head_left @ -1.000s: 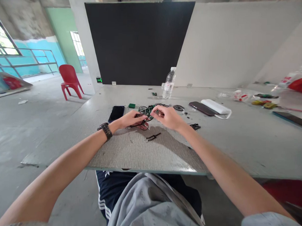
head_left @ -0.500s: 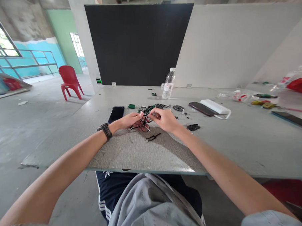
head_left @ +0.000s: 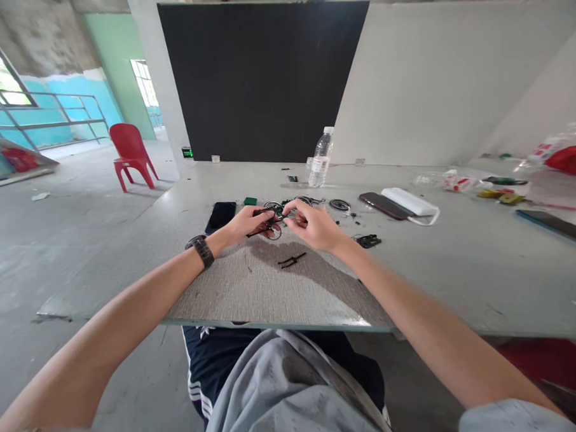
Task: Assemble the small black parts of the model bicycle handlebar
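Low over the table, my left hand is closed around a small black model bicycle frame, its thin bars showing between the fingers. Thumb and fingers of my right hand are pinched at the frame's right end; they hide what exactly they grip there. Just nearer to me lies a black model bicycle fork, flat on the table. A small spoked wheel rests beyond my right hand, and a black plastic part lies to its right. More small wheels are partly hidden behind my fingers.
A dark phone lies left of my hands, with a green block behind it. Farther back stands a water bottle. To the right are a brown case, a white pouch and another phone. The table edge is near me.
The frame has been turned and tipped between my hands, so its lower loop shows less. My right fingers have shifted slightly on it. The fork stays in place.
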{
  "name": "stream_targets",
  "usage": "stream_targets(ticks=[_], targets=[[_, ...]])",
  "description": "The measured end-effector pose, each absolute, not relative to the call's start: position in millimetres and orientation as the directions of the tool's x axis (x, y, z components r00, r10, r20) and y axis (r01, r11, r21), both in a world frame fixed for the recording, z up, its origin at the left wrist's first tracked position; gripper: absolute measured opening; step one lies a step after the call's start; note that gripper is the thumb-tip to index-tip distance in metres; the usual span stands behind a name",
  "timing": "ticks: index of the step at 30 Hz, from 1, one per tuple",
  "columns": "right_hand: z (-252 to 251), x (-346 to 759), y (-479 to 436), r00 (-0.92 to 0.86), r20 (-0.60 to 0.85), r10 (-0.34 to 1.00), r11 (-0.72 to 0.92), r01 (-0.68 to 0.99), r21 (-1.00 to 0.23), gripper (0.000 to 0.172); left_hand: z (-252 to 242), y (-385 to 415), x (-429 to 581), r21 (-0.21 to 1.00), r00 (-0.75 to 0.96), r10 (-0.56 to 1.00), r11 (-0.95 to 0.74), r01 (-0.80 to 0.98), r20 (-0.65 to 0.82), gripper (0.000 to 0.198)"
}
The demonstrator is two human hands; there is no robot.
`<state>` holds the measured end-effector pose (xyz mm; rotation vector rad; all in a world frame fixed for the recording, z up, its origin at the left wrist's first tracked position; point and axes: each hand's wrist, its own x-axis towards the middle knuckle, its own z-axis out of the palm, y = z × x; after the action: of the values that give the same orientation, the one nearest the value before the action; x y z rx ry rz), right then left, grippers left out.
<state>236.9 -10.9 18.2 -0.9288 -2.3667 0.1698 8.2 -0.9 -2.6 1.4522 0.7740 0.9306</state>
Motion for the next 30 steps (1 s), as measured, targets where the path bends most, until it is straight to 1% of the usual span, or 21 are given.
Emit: stream_targets(ticks=[2, 4, 6, 9, 11, 14, 17, 23, 25, 27, 30], targets=[[17.8, 237.9, -10.7, -0.661, 0.42, 0.622, 0.781, 0.562, -0.271, 0.022, -2.6, 0.7, 6.9, 0.992, 0.421, 0.899, -0.087, -0.092, 0.118, 0.023], [15.8, 237.0, -10.3, -0.703, 0.388, 0.596, 0.802, 0.546, -0.242, 0.023, -2.7, 1.4, 5.5, 0.994, 0.408, 0.908, -0.066, -0.09, 0.098, 0.025], [13.6, 234.8, -10.0, -0.702, 0.415, 0.579, 0.813, 0.536, -0.229, 0.021, -3.1, 1.2, 5.1, 0.997, 0.418, 0.906, -0.039, -0.069, 0.065, 0.026], [12.6, 231.9, -10.7, -0.678, 0.465, 0.57, 0.817, 0.53, -0.229, 0.023, -4.4, 0.6, 6.5, 0.999, 0.449, 0.893, -0.021, -0.045, 0.039, 0.027], [13.5, 231.2, -12.0, -0.663, 0.455, 0.594, 0.8, 0.548, -0.245, 0.024, -5.8, 0.8, 7.7, 0.999, 0.465, 0.885, -0.017, -0.027, 0.028, 0.027], [14.7, 231.2, -13.9, -0.621, 0.44, 0.649, 0.757, 0.589, -0.284, 0.022, -9.0, 2.5, 9.1, 1.0, 0.493, 0.87, 0.0, 0.005, -0.003, 0.022], [14.5, 231.2, -14.7, -0.558, 0.466, 0.686, 0.717, 0.626, -0.307, 0.021, -11.8, 4.0, 9.9, 1.0, 0.532, 0.847, -0.002, 0.02, -0.009, 0.02], [15.4, 230.6, -15.8, -0.466, 0.518, 0.717, 0.677, 0.64, -0.363, 0.02, -10.7, 0.6, 9.9, 0.999, 0.585, 0.81, 0.038, 0.006, -0.034, 0.015], [15.9, 230.4, -16.0, -0.452, 0.52, 0.725, 0.67, 0.639, -0.378, 0.02, -9.5, -0.9, 8.7, 0.998, 0.6, 0.799, 0.053, -0.02, -0.03, 0.017], [15.9, 230.4, -15.5, -0.45, 0.514, 0.73, 0.666, 0.639, -0.385, 0.02, -8.4, -2.0, 7.2, 0.999, 0.621, 0.783, 0.03, -0.02, -0.011, 0.021], [15.1, 230.5, -13.7, -0.487, 0.485, 0.726, 0.678, 0.625, -0.388, 0.021, -6.2, -3.7, 5.5, 0.996, 0.645, 0.764, -0.07, 0.061, 0.014, 0.027]])
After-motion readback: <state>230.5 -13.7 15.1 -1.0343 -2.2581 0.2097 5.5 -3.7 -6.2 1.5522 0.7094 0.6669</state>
